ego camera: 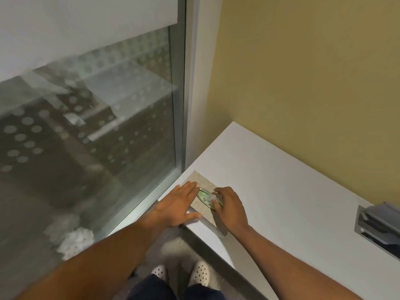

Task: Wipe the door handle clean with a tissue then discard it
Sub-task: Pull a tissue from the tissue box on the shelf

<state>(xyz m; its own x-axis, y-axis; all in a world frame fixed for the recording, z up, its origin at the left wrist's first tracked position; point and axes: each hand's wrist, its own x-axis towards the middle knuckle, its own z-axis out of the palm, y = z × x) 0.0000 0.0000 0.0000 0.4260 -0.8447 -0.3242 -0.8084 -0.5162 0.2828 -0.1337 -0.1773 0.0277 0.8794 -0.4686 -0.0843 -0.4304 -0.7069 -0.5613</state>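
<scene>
Head view, looking down, and starting at the left: a tall glass panel with frosted dots (86,131) fills that side, its grey metal frame (184,105) running down to meet the white door (281,191), whose face spreads out rightward like a slab from this angle. The left hand (177,204) lies spread wide and flat, palm down, on the door's near-left corner, fingers reaching onto the beige rectangular plate (202,210) and holding nothing (a brace, by the look of it). Just beside it, touching that plate, sits the oval recessed metal door handle (204,194), its long axis running diagonally from upper left to lower right. The right hand (229,205) is curled over the handle's right end, fingers pinching a small crumpled white tissue (209,199) against the rim. So the right hand is the worker here, already on the target; the next stroke, I'd judge, runs along that diagonal toward the left hand's fingertips, and room is tight there. The door's edge drops off just below both wrists. Far right, well apart, a grey metal fitting (376,226) is set in the door. No bin in sight.
</scene>
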